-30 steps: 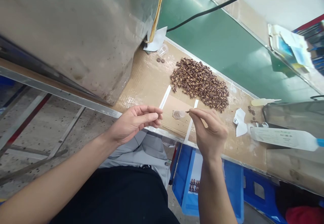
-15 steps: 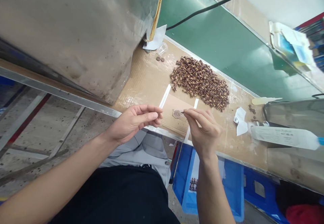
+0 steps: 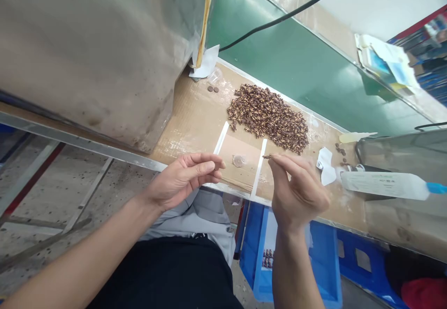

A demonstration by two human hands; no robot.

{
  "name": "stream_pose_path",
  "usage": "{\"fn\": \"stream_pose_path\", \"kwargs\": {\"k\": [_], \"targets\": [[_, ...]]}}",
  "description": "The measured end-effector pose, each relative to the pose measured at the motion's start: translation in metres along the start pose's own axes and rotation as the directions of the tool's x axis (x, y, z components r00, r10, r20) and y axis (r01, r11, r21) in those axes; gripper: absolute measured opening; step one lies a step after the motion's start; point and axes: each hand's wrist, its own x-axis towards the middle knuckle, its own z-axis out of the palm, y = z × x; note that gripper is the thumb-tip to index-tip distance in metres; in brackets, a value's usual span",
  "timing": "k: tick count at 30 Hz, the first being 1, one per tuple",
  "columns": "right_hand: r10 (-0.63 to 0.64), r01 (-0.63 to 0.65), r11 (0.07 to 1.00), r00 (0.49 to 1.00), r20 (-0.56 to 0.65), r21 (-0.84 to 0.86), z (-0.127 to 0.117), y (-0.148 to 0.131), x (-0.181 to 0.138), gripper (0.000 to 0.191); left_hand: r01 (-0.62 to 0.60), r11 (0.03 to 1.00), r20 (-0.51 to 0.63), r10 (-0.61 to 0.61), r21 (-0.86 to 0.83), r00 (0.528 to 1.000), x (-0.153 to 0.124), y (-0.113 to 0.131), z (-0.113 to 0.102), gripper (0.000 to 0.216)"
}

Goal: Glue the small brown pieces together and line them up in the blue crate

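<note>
Out over the front edge of the bench, my left hand [image 3: 188,178] is half curled, with nothing visible in it and its fingers loosely apart. My right hand [image 3: 296,190] pinches a small dark brown part [image 3: 267,156] between thumb and forefinger, just above the cardboard. Between the two hands a small clear round piece [image 3: 239,161] lies on the cardboard-covered bench top [image 3: 190,122]. Behind them is a big pile of small brown parts with gold-coloured pins [image 3: 268,115]. The fingertips partly hide the held part.
White tape strips [image 3: 259,169] cross the cardboard. Two brown discs [image 3: 213,89] lie at the back left. To the right are a crumpled white paper [image 3: 326,165] and a plastic bottle [image 3: 386,184]. A blue crate [image 3: 323,257] stands below the bench edge, and a metal housing [image 3: 98,52] rises at left.
My right hand has drawn away to the right from the clear round piece, with the small brown part in its pinch. My left hand has hardly moved. The view has shifted slightly.
</note>
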Motion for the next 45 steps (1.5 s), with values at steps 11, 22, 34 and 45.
{"fn": "stream_pose_path", "kwargs": {"k": [11,22,34,45], "targets": [[0.339,-0.345,0.909,0.938,0.067,0.233,0.001,-0.015,-0.008,0.018,0.091,0.988,0.053,-0.085,-0.123,0.995,0.005,-0.011,0.01,0.027],[0.621,-0.636,0.489,0.735,0.274,0.597,0.024,-0.055,-0.031,0.009,0.028,0.989,-0.011,-0.03,-0.145,0.999,0.008,-0.022,0.021,0.032],[0.613,-0.629,0.498,0.742,0.271,0.597,0.03,-0.067,-0.027,0.007,-0.101,0.988,-0.063,0.095,-0.114,0.993,0.007,-0.028,0.025,0.029],[0.583,-0.61,0.564,0.771,0.256,0.557,0.027,-0.069,-0.022,0.013,-0.089,0.989,-0.043,0.085,-0.115,0.995,0.006,-0.027,0.025,0.027]]}}
